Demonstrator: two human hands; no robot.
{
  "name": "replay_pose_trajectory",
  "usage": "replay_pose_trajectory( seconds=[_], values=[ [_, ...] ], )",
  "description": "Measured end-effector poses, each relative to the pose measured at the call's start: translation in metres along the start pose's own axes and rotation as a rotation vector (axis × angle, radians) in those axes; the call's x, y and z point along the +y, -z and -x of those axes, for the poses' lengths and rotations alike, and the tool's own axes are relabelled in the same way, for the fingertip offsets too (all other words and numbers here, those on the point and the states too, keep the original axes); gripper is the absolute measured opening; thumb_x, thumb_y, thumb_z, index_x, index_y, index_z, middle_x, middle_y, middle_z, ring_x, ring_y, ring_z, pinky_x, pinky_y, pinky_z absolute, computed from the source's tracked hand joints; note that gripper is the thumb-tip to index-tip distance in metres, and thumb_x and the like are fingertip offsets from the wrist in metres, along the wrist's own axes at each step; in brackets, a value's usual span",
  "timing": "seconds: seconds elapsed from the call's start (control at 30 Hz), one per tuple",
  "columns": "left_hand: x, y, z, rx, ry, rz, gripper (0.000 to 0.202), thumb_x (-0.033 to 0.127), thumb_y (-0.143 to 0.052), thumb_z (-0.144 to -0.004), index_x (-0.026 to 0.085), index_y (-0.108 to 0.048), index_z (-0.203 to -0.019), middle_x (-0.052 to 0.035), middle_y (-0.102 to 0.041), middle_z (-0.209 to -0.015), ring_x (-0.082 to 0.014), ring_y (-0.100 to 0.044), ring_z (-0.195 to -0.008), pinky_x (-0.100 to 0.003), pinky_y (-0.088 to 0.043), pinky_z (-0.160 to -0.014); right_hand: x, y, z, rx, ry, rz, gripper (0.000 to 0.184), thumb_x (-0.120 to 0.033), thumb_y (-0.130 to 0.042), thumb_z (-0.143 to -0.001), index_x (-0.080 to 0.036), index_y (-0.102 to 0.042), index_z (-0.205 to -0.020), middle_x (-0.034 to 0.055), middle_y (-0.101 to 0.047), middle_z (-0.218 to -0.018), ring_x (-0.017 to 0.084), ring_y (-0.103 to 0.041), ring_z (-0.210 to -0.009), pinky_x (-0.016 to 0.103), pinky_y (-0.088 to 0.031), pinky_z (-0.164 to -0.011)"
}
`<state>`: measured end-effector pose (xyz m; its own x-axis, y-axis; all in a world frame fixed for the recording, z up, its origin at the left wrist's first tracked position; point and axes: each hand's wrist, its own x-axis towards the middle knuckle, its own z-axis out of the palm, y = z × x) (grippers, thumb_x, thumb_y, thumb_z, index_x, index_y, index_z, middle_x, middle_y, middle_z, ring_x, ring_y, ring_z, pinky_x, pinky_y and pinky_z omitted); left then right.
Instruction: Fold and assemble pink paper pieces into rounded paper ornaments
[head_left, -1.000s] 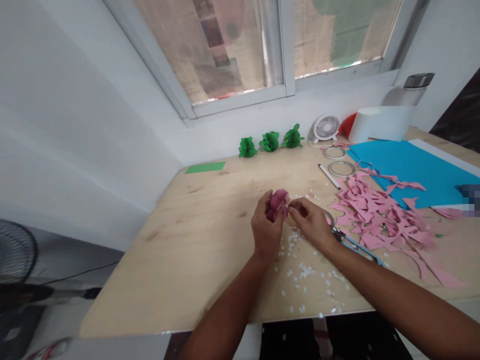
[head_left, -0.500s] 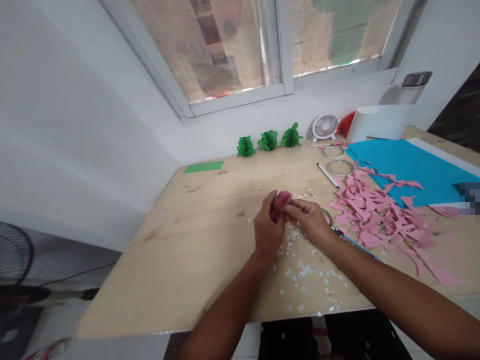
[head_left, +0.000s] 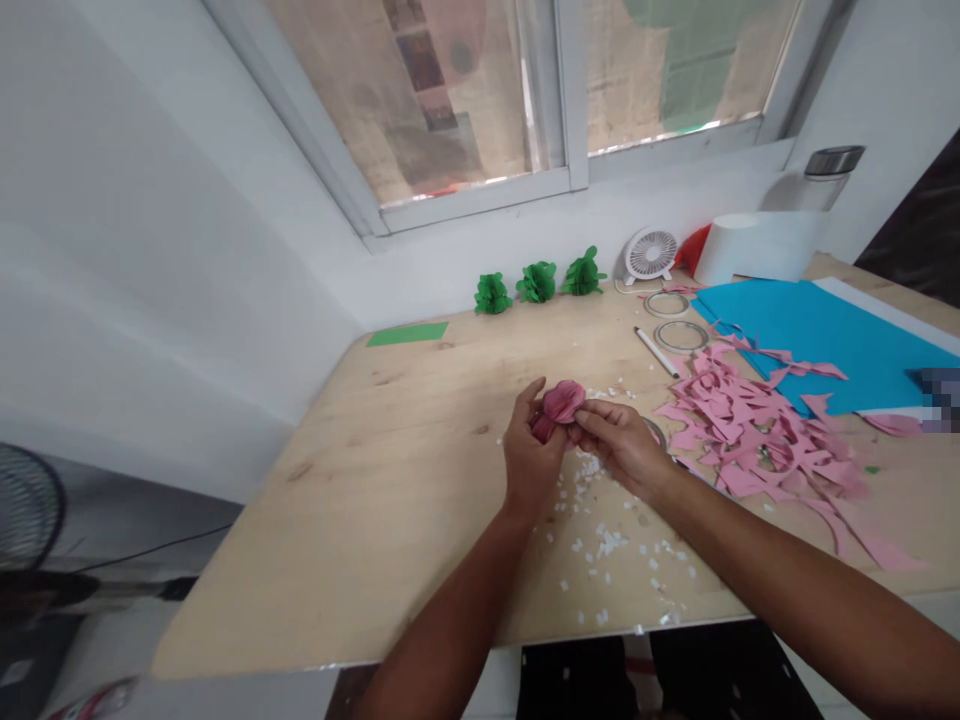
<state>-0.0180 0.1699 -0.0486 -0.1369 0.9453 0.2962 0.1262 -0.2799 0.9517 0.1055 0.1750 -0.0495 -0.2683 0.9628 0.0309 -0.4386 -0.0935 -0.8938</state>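
Observation:
Both hands meet over the middle of the wooden table (head_left: 390, 480). My left hand (head_left: 529, 455) cups a small pink paper flower (head_left: 561, 403) from below and behind, fingers curled round it. My right hand (head_left: 621, 444) pinches the flower's right side with thumb and fingertips. White paper crumbs (head_left: 607, 540) lie scattered on the table under and in front of the hands.
Pink paper scraps (head_left: 750, 430) pile up at the right, beside a blue sheet (head_left: 817, 335). Two tape rings (head_left: 679, 335), a white pen (head_left: 656, 350), a small fan (head_left: 649, 255), three green paper flowers (head_left: 537, 283) and a green card (head_left: 409, 333) lie further back.
The pink flower has been turned and reshaped between the two hands, which stayed close together over the same spot. The view shifted slightly.

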Motion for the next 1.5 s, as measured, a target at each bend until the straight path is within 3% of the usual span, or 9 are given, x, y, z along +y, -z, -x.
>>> replay_pose_trajectory(
  seconds=[0.27, 0.47, 0.63, 0.77, 0.97, 1.17, 1.5],
  values=[
    [-0.003, 0.003, 0.000, -0.082, -0.071, -0.085, 0.056, 0.010, -0.054, -0.070, 0.022, -0.048, -0.124, -0.0060, -0.064, -0.106, -0.0152, -0.064, -0.088, -0.027, -0.051, -0.079, -0.001, 0.002, -0.001, 0.060, -0.015, -0.003, 0.016, -0.032, -0.068, -0.071, -0.017, -0.069, -0.078, -0.0004, -0.062, -0.061, 0.010, -0.049, -0.053, 0.023, -0.034, -0.052],
    [0.002, 0.007, -0.003, -0.188, -0.056, 0.009, 0.049, 0.021, -0.057, -0.076, 0.020, -0.048, -0.124, -0.0081, -0.063, -0.111, -0.0178, -0.062, -0.097, -0.031, -0.050, -0.086, -0.002, 0.004, -0.002, 0.088, -0.031, -0.093, 0.013, -0.030, -0.069, -0.069, -0.017, -0.066, -0.072, 0.0008, -0.064, -0.061, 0.011, -0.053, -0.053, 0.025, -0.040, -0.055],
    [0.006, 0.005, -0.002, -0.121, 0.009, 0.022, 0.036, 0.027, -0.059, -0.078, 0.019, -0.057, -0.112, -0.0067, -0.067, -0.104, -0.0169, -0.064, -0.091, -0.029, -0.051, -0.082, -0.003, 0.004, -0.002, 0.089, -0.058, -0.055, 0.016, -0.033, -0.069, -0.067, -0.017, -0.065, -0.069, 0.0012, -0.063, -0.059, 0.013, -0.054, -0.052, 0.027, -0.043, -0.056],
    [0.007, 0.005, -0.002, -0.135, 0.057, 0.098, 0.031, 0.030, -0.060, -0.078, 0.019, -0.060, -0.107, -0.0059, -0.068, -0.098, -0.0153, -0.065, -0.082, -0.025, -0.053, -0.070, -0.004, 0.004, -0.002, 0.086, -0.062, -0.026, 0.018, -0.034, -0.069, -0.067, -0.016, -0.064, -0.070, 0.0018, -0.063, -0.059, 0.013, -0.055, -0.052, 0.027, -0.044, -0.057],
    [0.005, 0.008, -0.004, -0.108, 0.064, 0.091, 0.034, 0.033, -0.058, -0.080, 0.017, -0.058, -0.110, -0.0067, -0.070, -0.091, -0.0153, -0.066, -0.078, -0.026, -0.052, -0.070, -0.005, 0.004, -0.002, 0.076, -0.047, -0.017, 0.016, -0.031, -0.068, -0.068, -0.016, -0.063, -0.066, 0.0026, -0.065, -0.061, 0.012, -0.056, -0.053, 0.026, -0.045, -0.058],
    [0.003, 0.011, -0.004, -0.126, -0.024, -0.047, 0.038, 0.032, -0.053, -0.084, 0.022, -0.052, -0.121, -0.0034, -0.070, -0.087, -0.0135, -0.065, -0.077, -0.025, -0.051, -0.071, -0.006, 0.003, -0.001, 0.048, -0.052, 0.022, 0.017, -0.033, -0.064, -0.070, -0.016, -0.066, -0.074, 0.0043, -0.066, -0.064, 0.014, -0.057, -0.054, 0.028, -0.047, -0.061],
    [0.008, 0.015, -0.005, -0.200, -0.143, -0.147, 0.028, 0.030, -0.048, -0.087, 0.025, -0.060, -0.112, -0.0038, -0.068, -0.103, -0.0145, -0.064, -0.083, -0.027, -0.052, -0.075, -0.005, 0.005, -0.002, 0.047, -0.044, -0.026, 0.013, -0.029, -0.064, -0.070, -0.017, -0.065, -0.074, 0.0034, -0.065, -0.063, 0.013, -0.054, -0.052, 0.027, -0.043, -0.057]
  ],
)
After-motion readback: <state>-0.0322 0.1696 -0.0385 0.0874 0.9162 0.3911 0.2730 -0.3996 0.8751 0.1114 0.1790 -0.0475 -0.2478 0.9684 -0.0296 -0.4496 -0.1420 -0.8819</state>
